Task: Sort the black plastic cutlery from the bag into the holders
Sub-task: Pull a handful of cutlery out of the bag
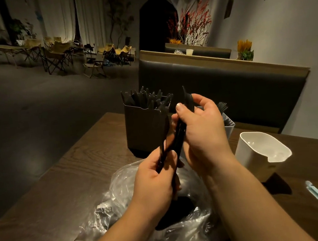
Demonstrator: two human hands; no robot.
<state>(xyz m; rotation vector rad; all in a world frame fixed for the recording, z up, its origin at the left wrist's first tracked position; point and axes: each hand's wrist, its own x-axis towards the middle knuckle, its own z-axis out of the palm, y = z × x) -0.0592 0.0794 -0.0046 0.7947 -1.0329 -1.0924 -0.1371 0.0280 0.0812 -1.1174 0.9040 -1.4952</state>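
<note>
Black plastic cutlery (177, 138), head view: a bundle gripped between left hand (156, 177) and right hand (202, 131), above the bag (121, 184) near the table's (76, 163) front edge. Judged light, stiff, slippery; hold by handles.

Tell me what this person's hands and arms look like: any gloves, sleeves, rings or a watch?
Both the left hand and the right hand are bare, with no gloves. No sleeves show: both forearms are uncovered to the bottom edge of the picture. No ring, watch or bracelet is visible on the parts in view. The nails look short and unpainted, though the dim light hides fine detail.
</note>
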